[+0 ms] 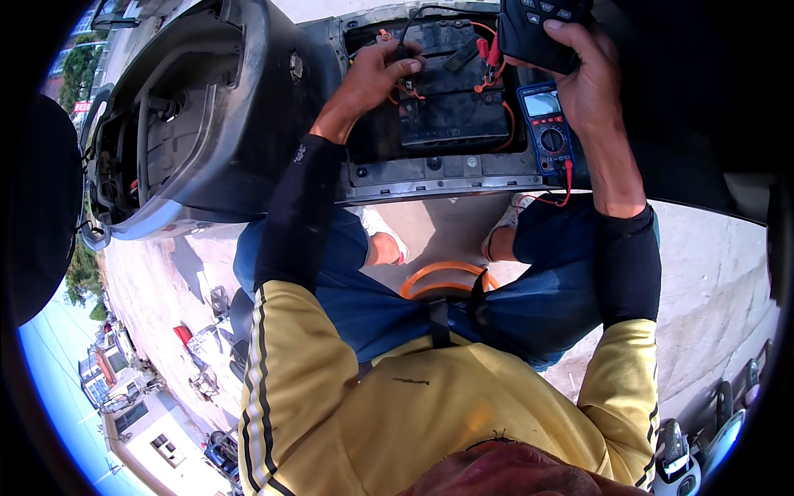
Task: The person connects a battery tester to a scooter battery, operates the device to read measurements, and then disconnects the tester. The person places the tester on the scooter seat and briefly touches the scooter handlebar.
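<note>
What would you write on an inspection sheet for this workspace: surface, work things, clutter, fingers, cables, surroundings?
Surface: dark vehicle body, dusty, bay open.
Work things: black battery in bay; multimeter at bay's right edge.
Clutter: orange curved object between the legs.
Left fingers: at black lead; grip partly hidden.
Right fingers: gripping black handheld device.
Cables: red clips at battery; red lead from multimeter.
Surroundings: paved ground, white building.
</note>
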The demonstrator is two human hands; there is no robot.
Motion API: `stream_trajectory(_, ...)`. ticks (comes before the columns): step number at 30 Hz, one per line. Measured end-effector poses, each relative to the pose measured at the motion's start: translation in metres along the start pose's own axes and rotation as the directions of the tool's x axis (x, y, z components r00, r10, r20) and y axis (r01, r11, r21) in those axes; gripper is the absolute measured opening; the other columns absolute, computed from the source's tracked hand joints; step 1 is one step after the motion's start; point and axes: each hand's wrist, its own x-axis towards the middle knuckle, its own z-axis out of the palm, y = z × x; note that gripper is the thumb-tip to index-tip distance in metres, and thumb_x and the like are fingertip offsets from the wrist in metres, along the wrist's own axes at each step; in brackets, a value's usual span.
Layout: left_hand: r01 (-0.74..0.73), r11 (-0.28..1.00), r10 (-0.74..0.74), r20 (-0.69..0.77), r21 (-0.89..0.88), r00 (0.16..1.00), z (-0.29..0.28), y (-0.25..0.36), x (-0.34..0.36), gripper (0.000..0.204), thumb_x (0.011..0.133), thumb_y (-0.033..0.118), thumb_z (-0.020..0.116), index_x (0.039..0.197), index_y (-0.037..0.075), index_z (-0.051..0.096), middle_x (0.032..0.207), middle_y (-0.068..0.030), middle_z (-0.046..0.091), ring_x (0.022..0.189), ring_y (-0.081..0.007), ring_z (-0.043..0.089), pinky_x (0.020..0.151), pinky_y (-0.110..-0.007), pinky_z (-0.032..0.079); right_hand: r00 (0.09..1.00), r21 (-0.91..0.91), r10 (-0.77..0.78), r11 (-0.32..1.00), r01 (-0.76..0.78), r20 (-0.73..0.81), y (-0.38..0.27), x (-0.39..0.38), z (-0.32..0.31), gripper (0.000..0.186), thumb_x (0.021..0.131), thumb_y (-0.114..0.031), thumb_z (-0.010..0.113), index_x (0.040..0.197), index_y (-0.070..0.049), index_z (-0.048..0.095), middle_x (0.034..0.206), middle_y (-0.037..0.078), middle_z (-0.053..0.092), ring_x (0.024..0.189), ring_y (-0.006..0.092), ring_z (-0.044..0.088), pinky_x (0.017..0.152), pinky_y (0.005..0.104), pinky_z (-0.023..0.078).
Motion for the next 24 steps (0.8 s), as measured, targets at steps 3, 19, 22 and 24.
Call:
stream_trajectory(3, -0.205, 0.966, 0.199, -0.049, -0.159, 0.979, -0.003, 0.001, 0.006, 0.028, 0.105, 0.015, 0.067, 0.130, 0.001, 0.066, 0.111, -0.0067, 0.073, 0.102, -0.0147, 0.070, 0.083, -0.029, 0.059, 1.000, -0.015, 0.001, 1.000, -0.001, -0.020, -0.007, -0.003, 0.003, 0.034, 0.088, -0.011, 0.062, 0.116, 0.008, 0.064, 0.097, 0.015, 0.070, 0.080, 0.0268, 0.074, 0.074, 0.0390, 0.065)
stream_trajectory(19, -0.068, 0.741, 0.208, -0.132, 0.669, 0.969, 0.102, 0.034, 0.067, 0.060, 0.083, 0.056, 0.081, 0.091, -0.003, 0.078, 0.082, -0.0251, 0.074, 0.083, -0.0396, 0.075, 0.078, -0.046, 0.059, 0.987, 0.159, -0.064, 0.983, 0.088, -0.149, -0.003, 0.000, 0.005, 0.032, 0.087, -0.004, 0.065, 0.119, 0.004, 0.062, 0.104, 0.014, 0.066, 0.079, 0.0269, 0.072, 0.069, 0.0394, 0.063)
stream_trajectory(22, -0.166, 0.622, 0.370, -0.101, 0.766, 0.924, 0.101, 0.017, 0.084, 0.055, 0.087, 0.054, 0.076, 0.084, 0.000, 0.079, 0.080, -0.0250, 0.073, 0.083, -0.0424, 0.074, 0.079, -0.048, 0.059, 0.997, 0.178, -0.033, 0.983, 0.046, -0.076, -0.004, 0.000, 0.006, 0.024, 0.088, -0.004, 0.065, 0.111, 0.004, 0.065, 0.096, 0.014, 0.069, 0.074, 0.0260, 0.071, 0.072, 0.0380, 0.061)
stream_trajectory(24, -0.197, 0.596, 0.399, -0.074, 0.779, 0.914, 0.105, 0.010, 0.090, 0.053, 0.089, 0.053, 0.074, 0.081, 0.001, 0.079, 0.079, -0.0242, 0.073, 0.082, -0.0426, 0.074, 0.079, -0.049, 0.059, 0.999, 0.148, -0.041, 0.988, 0.045, -0.030, -0.001, 0.002, -0.001, 0.021, 0.089, -0.005, 0.064, 0.108, 0.004, 0.066, 0.092, 0.014, 0.070, 0.073, 0.0254, 0.071, 0.072, 0.0375, 0.061)
